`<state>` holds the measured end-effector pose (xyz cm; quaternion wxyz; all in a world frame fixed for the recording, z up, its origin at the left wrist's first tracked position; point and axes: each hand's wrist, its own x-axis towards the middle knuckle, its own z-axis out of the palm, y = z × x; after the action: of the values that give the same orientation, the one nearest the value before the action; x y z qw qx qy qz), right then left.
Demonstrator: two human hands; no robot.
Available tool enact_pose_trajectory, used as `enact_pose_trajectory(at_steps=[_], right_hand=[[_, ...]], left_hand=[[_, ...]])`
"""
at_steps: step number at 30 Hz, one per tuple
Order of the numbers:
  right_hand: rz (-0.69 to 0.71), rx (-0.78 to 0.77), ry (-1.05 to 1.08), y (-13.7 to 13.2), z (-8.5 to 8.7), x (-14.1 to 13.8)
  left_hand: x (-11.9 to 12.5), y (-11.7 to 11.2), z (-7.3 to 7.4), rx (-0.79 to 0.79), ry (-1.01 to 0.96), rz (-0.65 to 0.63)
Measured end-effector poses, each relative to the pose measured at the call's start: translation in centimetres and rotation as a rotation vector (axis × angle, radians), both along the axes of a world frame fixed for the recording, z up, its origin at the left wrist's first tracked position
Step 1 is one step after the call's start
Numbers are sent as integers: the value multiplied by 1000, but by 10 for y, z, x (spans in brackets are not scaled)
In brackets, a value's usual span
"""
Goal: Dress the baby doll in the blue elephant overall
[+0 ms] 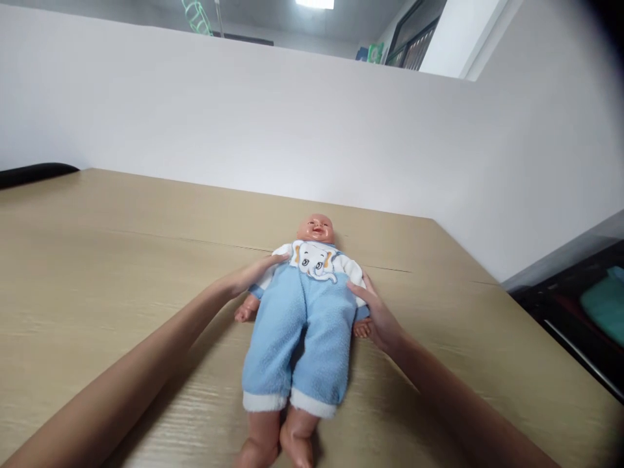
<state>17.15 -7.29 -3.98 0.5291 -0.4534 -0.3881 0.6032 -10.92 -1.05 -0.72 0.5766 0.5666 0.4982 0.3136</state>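
A baby doll lies on its back on the wooden table, head away from me. It wears a light blue fleece romper with a white elephant bib. My left hand lies stretched out against the doll's shoulder and sleeve on the left side. On the other side, my right hand rests flat against the doll's side and arm. Neither hand grips anything; the fingers lie extended along the clothing.
A white partition wall stands along the table's far edge. A dark object sits at the far left edge. To the right of the table, a dark bin or shelf holds teal fabric.
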Motion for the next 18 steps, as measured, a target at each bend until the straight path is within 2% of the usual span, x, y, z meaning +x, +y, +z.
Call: enact_pose_trajectory(at_steps=[3,6,8,11,14,16,18], right_hand=[[-14,-1,29,-9,8,-11],[-13,-15,34,-24,22,-11],[-7,-31,-3,-40,35,-6],[9,-64,-106,-71,57,5],[-48,33,-252,-109,75,21],[-134,204,-371,-139,82,36],[-150,329,-466,-169,83,51]], left_hand=[[-1,-10,13,-110,-35,23],[-7,-25,31,-160,19,19],[-8,-41,43,-130,43,19],[-3,-75,56,4,-25,53],[3,-122,50,106,-125,94],[4,-158,32,177,-120,150],[4,-194,10,190,-80,145]])
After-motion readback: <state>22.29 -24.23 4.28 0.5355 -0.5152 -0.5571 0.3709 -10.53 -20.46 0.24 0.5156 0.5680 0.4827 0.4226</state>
